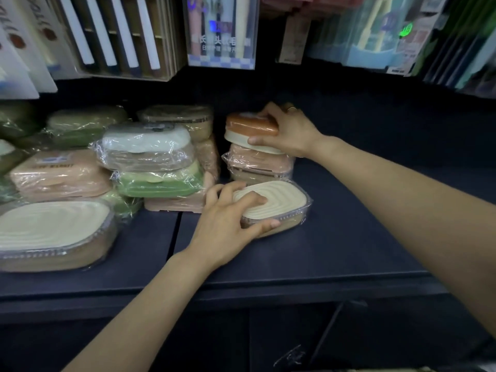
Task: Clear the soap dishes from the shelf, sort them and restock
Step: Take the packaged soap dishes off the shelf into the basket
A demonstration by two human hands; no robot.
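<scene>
Carefully, an orange soap dish (252,126) is gripped by the right hand (288,130), a cream dish (271,204) by the left hand (230,218); both are best lifted level.

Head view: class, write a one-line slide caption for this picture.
Left hand grips a cream ridged soap dish on the dark shelf while right hand holds an orange-lidded dish atop a stack.

A shop: wrapped soap dishes (150,146) stacked beneath hanging packaged goods (221,33).

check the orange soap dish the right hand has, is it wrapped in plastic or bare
Bare, it appears. The orange soap dish in the right hand shows no crinkled film, unlike the wrapped pink dish under it.
</scene>
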